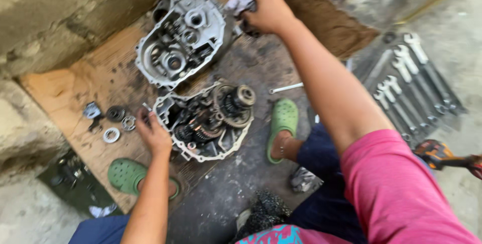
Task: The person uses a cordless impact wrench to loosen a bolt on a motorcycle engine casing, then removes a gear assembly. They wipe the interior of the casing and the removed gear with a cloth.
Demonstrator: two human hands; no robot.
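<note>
Two halves of a metal engine case lie on a dirty wooden board (75,93). The far half (181,35) shows bearings and cavities. In the near half (206,121) sit gears and shafts. My left hand (153,133) rests at the near half's left edge, fingers curled on a small dark part that I cannot make out. My right hand (268,8) reaches far forward and grips a grey rag (238,5) beside the far half's right edge.
Small rings, a bearing and washers (113,121) lie on the board left of my left hand. A roll of spanners (409,86) is spread out at the right, with a loose spanner (286,88) near it. My feet in green clogs (283,123) flank the case. Stone blocks (50,13) stand at left.
</note>
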